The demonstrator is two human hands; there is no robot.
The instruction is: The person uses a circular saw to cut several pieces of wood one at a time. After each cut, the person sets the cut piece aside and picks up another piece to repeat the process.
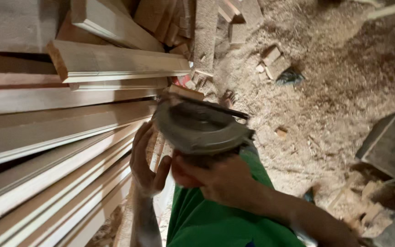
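From the head camera, long pale moulded boards (60, 132) stack from nine o'clock toward centre, and offcuts (273, 61) lie in the sawdust floor (334, 105) at one o'clock. My right hand (222, 178) is clamped on the grey, dusty round saw (197, 128), just above it at twelve o'clock. My left hand (146, 158) is spread open against a board edge beside the saw.

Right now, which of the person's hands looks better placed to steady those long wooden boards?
Probably the left hand: it is open and lies against the stacked boards. The right hand is occupied, gripping the grey circular saw.
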